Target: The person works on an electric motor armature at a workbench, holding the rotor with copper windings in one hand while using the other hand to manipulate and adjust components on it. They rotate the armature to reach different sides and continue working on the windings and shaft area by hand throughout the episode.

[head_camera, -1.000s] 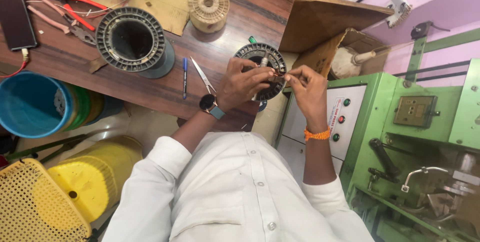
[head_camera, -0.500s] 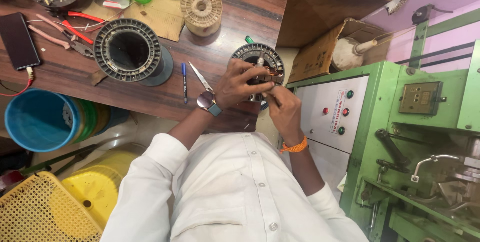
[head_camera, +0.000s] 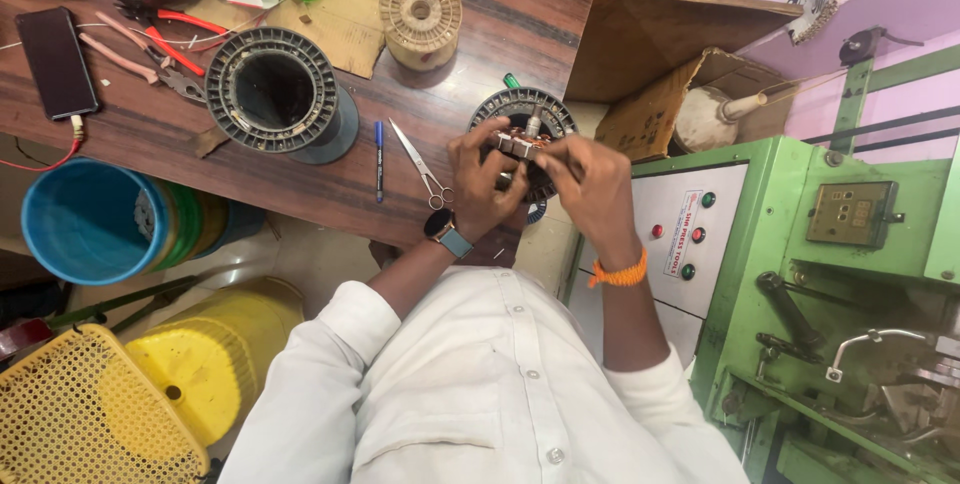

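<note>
Gripping 1 stator [head_camera: 512, 112], 2 hands [head_camera: 482, 176], 1 scissors [head_camera: 420, 164]

On the table [head_camera: 300, 184], the stator [head_camera: 522, 114] sits at the right edge, with both hands on it: the left hand [head_camera: 482, 179] on its left side, the right hand [head_camera: 590, 184] on its right. Just left of the left hand lie the scissors [head_camera: 420, 162], then the pen [head_camera: 379, 159], then a second stator ring [head_camera: 272, 90]. The phone [head_camera: 56, 62] lies far left. A spool [head_camera: 420, 12] stands behind the scissors. The machine [head_camera: 830, 274] stands right of the table.
</note>
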The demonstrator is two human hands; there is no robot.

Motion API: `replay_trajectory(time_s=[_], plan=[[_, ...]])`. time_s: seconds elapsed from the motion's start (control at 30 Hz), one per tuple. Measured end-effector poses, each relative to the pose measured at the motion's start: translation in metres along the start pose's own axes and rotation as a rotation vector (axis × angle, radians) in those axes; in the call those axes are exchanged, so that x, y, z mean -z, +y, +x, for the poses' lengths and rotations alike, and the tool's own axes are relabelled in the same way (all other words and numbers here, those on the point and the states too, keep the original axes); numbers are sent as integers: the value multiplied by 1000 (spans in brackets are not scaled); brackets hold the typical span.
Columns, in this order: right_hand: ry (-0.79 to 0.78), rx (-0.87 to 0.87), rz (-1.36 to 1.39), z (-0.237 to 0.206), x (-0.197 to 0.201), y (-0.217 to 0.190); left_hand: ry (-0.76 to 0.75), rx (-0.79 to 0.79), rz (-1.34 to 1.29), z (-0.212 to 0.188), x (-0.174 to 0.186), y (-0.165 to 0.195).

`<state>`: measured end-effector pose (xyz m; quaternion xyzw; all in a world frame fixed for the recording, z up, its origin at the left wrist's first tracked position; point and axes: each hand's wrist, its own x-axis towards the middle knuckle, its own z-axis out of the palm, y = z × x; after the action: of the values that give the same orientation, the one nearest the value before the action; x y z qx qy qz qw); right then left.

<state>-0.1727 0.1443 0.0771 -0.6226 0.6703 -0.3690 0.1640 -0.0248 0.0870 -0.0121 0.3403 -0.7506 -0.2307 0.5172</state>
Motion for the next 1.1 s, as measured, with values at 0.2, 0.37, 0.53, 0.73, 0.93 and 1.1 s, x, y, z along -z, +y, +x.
replay_trajectory(time_s=[0.2, 0.37, 0.53, 0.73, 0.93, 1.1], plan=[[-85, -223, 161, 33, -6, 9, 6, 44, 3, -1, -3, 1], [-165, -307, 369, 36, 1, 15, 1, -50, 32, -1, -1, -4], [-149, -375, 381, 46, 3, 21, -98, -193, -26, 10, 1, -15], [-67, -426, 274, 43, 6, 22, -301, -274, -156, 27, 12, -24], [32, -428, 144, 12, 17, 21, -483, -320, -151, 44, 28, -26], [92, -389, 54, -16, 12, 11, -475, -312, -131, 46, 24, -20]])
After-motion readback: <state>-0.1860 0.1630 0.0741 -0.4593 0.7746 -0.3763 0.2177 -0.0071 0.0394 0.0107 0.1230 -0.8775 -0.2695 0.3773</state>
